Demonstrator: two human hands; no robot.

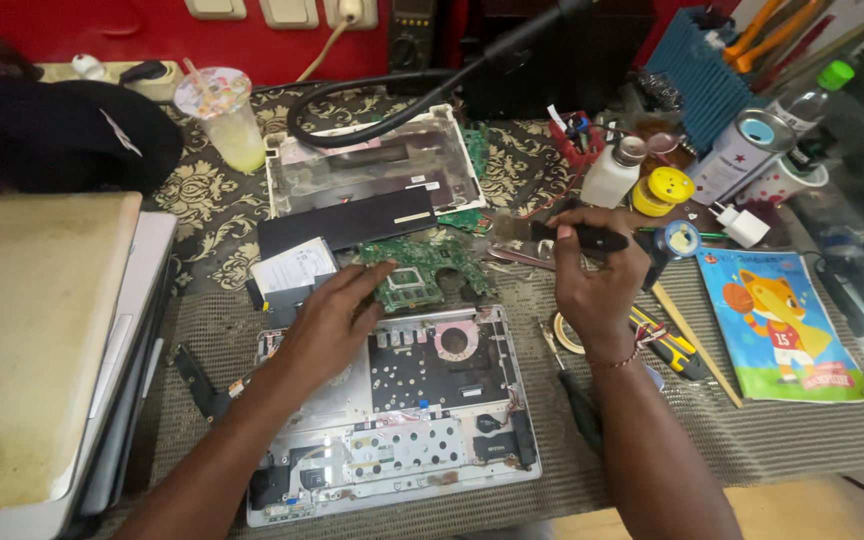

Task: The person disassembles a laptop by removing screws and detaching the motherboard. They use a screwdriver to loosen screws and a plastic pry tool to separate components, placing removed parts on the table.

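Holding one brush [550, 232], touching one green circuit board [422, 268].

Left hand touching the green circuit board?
Touching. The head view shows the left hand with its fingers resting on the near edge of the green circuit board, no gap visible.

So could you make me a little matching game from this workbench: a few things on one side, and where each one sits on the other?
Things:
1. green circuit board
2. brush
3. children's book with a cartoon fox
4. plastic cup with a straw

Places:
A. at the back of the table, near the red wall
B. under the fingertips of the left hand
C. on the right side of the table, lying flat
D. held in the right hand

Pairs: 1-B, 2-D, 3-C, 4-A
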